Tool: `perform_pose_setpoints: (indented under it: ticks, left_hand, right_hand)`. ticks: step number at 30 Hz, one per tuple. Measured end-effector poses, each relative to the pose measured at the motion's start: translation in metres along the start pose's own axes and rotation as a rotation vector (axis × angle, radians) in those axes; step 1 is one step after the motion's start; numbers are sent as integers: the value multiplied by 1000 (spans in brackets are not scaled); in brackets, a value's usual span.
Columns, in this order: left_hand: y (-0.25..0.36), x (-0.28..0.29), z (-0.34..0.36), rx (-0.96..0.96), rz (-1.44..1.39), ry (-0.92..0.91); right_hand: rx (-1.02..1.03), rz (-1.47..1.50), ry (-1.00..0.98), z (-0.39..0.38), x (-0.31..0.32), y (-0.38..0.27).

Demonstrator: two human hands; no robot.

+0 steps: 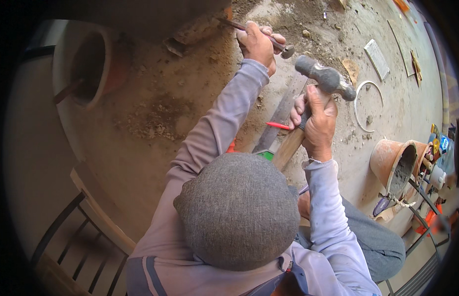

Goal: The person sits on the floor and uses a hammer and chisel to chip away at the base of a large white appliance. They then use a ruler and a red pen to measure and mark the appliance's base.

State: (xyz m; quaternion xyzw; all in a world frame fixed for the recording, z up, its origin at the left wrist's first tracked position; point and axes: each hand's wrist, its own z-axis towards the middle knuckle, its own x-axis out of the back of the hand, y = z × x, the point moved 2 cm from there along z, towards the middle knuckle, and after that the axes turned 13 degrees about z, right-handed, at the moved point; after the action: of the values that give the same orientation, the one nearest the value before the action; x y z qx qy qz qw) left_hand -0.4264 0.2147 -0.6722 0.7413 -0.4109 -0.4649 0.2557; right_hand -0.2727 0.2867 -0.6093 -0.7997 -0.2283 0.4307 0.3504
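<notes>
My left hand [257, 45] is closed around a dark steel chisel [233, 23]. The chisel's point meets rough broken masonry [202, 27] under a dark overhang, and its rounded striking end [287, 51] sticks out toward the hammer. My right hand [320, 121] grips a hammer [318, 73] by its wooden handle [288, 148], just below the head. The hammer head is held a short way right of the chisel's end, not touching it. Beneath the hands, a long flat metal strip [288, 106] and a red pen [277, 125] show in part.
Rubble and dust [160, 118] cover the floor. An orange bucket [113, 64] stands at far left; another bucket [386, 160] with grey mix is at right. A white ring [356, 106] and perforated plate [377, 59] lie beyond. A grey cap [239, 212] blocks the lower middle.
</notes>
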Motion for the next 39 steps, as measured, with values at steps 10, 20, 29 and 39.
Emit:
perform_pose_setpoints:
  ticks: [10,20,29,39]
  left_hand:
    - [8,-6,2,9,-66,-38]
    - [9,-7,8,26,-98,1]
    - [5,-11,14,33,-68,6]
    - [9,-7,15,82,-135,71]
  right_hand:
    - [33,-47,11,18,-20,17]
    - [31,-98,-29,24,-15,-8]
    - [130,46,-44,22,-17,-19]
    - [190,70,-2,20,-28,-12]
